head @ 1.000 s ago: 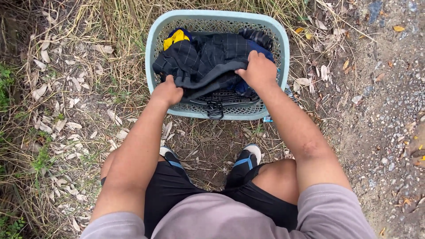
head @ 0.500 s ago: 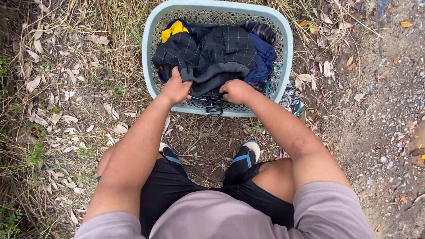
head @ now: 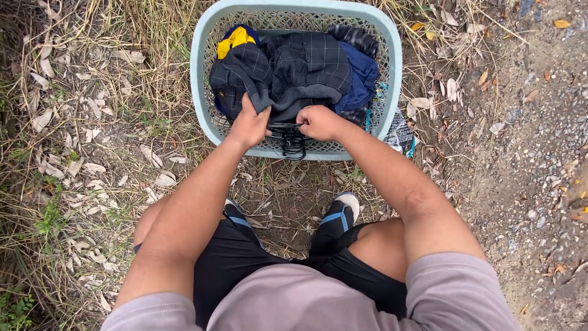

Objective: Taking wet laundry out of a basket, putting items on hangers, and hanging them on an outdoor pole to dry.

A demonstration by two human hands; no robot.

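My left hand (head: 250,124) is closed on a fold of the dark checked garment (head: 288,67) at the near side of the pale blue laundry basket (head: 199,73). My right hand (head: 318,121) is clenched on a bunch of black hangers (head: 291,140) at the basket's near rim; the fingers curl under, so I cannot make out how many hangers it holds. The hangers hang partly over the outside of the rim. The basket stands on dry grass and fallen leaves (head: 92,122), just ahead of my shoes (head: 335,222). Its far rim is cut off by the top edge of the view. Under the checked garment lie a blue cloth (head: 362,73) and a yellow piece (head: 233,38), both mostly covered. A patterned object (head: 401,132) beside the basket's right wall is largely hidden; I cannot identify it.
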